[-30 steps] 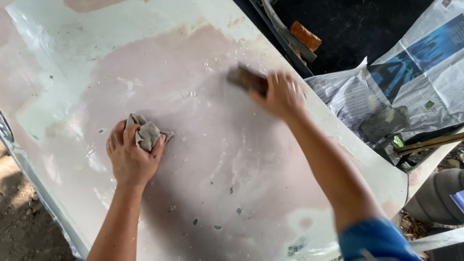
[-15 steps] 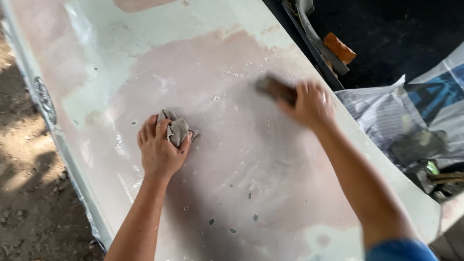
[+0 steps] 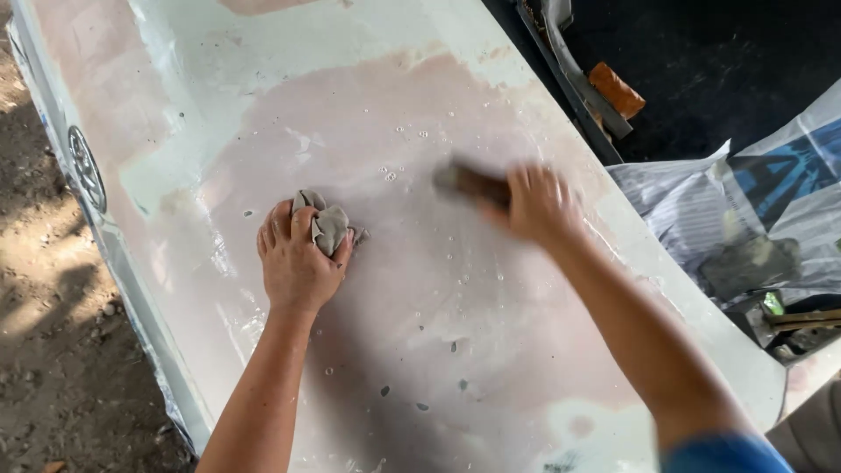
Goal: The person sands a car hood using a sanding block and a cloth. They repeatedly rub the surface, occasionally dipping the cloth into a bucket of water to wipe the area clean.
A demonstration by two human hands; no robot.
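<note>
A large pale panel [image 3: 219, 131], wet and patched with pink filler, fills most of the view. My left hand [image 3: 293, 263] rests on it and clutches a crumpled grey rag [image 3: 328, 226]. My right hand [image 3: 539, 206] grips a dark brown sanding block [image 3: 469, 182] and presses it flat on the pink area; both are blurred by motion. A blue sleeve shows at my right arm near the bottom edge.
Sheets of newspaper [image 3: 762, 210] lie to the right of the panel. An orange-brown block [image 3: 618, 89] sits on a dark strip at the upper right. Bare dirt ground [image 3: 44, 307] lies to the left. Water droplets and dark specks dot the panel.
My right hand has slid the block toward the left across the pink area. The left hand stays on the rag. The camera view has shifted.
</note>
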